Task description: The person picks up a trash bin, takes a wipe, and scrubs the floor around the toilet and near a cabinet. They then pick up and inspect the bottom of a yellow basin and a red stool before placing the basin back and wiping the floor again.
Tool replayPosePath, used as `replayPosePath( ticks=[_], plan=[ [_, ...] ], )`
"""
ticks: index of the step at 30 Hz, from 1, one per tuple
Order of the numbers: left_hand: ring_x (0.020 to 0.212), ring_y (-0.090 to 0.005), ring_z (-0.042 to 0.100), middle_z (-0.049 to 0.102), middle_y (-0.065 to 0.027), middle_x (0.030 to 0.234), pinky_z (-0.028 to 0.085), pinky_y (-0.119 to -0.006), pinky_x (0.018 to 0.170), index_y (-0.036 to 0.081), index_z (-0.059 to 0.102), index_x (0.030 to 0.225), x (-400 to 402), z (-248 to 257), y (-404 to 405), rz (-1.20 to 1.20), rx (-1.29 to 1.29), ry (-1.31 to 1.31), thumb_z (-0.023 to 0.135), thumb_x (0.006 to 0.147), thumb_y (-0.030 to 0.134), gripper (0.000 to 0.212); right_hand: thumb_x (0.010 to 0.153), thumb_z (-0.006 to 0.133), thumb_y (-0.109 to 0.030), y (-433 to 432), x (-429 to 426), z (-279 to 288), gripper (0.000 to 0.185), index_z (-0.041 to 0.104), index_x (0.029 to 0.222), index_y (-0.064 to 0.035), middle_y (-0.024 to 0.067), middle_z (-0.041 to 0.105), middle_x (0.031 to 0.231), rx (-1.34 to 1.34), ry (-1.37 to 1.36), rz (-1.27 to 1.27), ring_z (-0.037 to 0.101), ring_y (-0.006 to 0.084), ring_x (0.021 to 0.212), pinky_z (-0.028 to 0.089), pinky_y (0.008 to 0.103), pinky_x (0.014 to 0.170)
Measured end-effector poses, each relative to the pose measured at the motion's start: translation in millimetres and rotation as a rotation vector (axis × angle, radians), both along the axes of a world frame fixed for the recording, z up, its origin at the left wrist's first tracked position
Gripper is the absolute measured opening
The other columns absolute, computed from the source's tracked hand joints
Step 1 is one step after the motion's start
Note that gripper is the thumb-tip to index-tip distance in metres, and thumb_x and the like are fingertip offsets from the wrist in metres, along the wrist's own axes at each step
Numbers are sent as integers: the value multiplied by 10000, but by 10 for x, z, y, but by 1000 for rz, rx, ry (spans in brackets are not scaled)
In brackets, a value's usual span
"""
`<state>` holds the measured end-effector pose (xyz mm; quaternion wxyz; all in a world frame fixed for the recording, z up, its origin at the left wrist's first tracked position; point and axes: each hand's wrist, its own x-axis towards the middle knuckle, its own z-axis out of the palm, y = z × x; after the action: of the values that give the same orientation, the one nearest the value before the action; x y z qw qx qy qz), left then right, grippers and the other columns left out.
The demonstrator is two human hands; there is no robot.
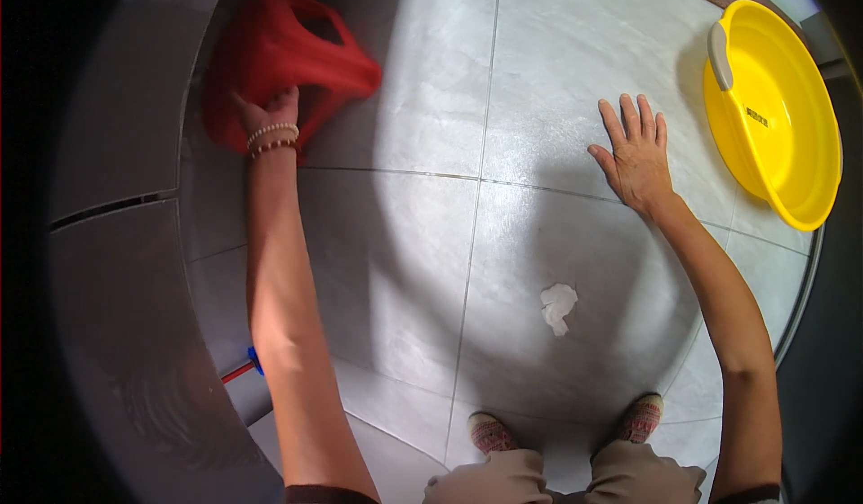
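My left hand (pixel 275 111), with two beaded bracelets at the wrist, grips a red plastic stool (pixel 290 52) by its edge at the upper left. The stool is tilted and somewhat blurred, and part of my fingers is hidden by it. My right hand (pixel 637 150) is spread palm down, with nothing in it, over the grey tiled floor (pixel 431 248); whether it touches the tiles I cannot tell. To its right a yellow plastic basin (pixel 775 113) with a grey grip stands tilted on its side. A torn piece of white paper or tissue (pixel 559 307) lies on the floor.
Grey panels (pixel 121 113) border the floor on the left. A red rod with a blue end (pixel 239 372) shows beside my left forearm. My feet, in patterned shoes (pixel 492 432), are at the bottom. A dark edge (pixel 806 288) runs along the right side.
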<state>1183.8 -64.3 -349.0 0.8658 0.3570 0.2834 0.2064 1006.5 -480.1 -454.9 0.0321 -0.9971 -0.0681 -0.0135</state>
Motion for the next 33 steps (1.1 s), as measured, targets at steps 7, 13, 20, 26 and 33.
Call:
replayPosePath(
  ticks=[7, 13, 20, 26, 33],
  plan=[
    [1100, -293, 487, 481, -117, 1250, 396, -460, 938, 68, 437, 1244, -1390, 217, -312, -82, -48, 60, 685, 733, 306, 615, 870, 428, -440, -90, -8, 33, 600, 255, 1366, -152, 155, 247, 1392, 72, 19, -33, 132, 320, 1321, 114, 513, 1049],
    [1070, -253, 520, 527, -135, 1177, 430, -418, 930, -3, 484, 1152, -2655, 619, -696, -293, -113, -39, 544, 851, 179, 357, 817, 509, -374, -302, 167, 563, 588, 381, 1295, -57, 166, 305, 1360, 639, 611, -56, 321, 307, 1244, 258, 385, 1027],
    [1020, -208, 546, 552, -98, 1104, 455, -374, 905, 9, 461, 1137, -3459, 913, -1015, -395, 34, -39, 565, 827, 120, 346, 822, 563, -194, -200, -1094, 1141, 284, 601, 1029, -4, 135, 588, 1056, 1129, 288, -144, 543, 220, 994, 412, 308, 869],
    [952, -171, 560, 563, -100, 1043, 455, -315, 860, -9, 468, 1086, -3742, 1086, -1267, -532, 193, -58, 619, 772, 92, 362, 840, 544, -143, -128, -1694, 1666, 205, 619, 973, -7, 44, 577, 973, 1466, 232, -278, 533, 115, 914, 414, 251, 793],
    [944, -184, 561, 566, -90, 1048, 449, -334, 850, -18, 437, 1137, -3853, 1100, -1330, -656, 398, -104, 665, 733, 160, 497, 851, 520, -150, -99, -1710, 2026, 229, 600, 1013, -9, 54, 605, 954, 1461, 126, -180, 536, 112, 910, 400, 253, 818]
  ],
)
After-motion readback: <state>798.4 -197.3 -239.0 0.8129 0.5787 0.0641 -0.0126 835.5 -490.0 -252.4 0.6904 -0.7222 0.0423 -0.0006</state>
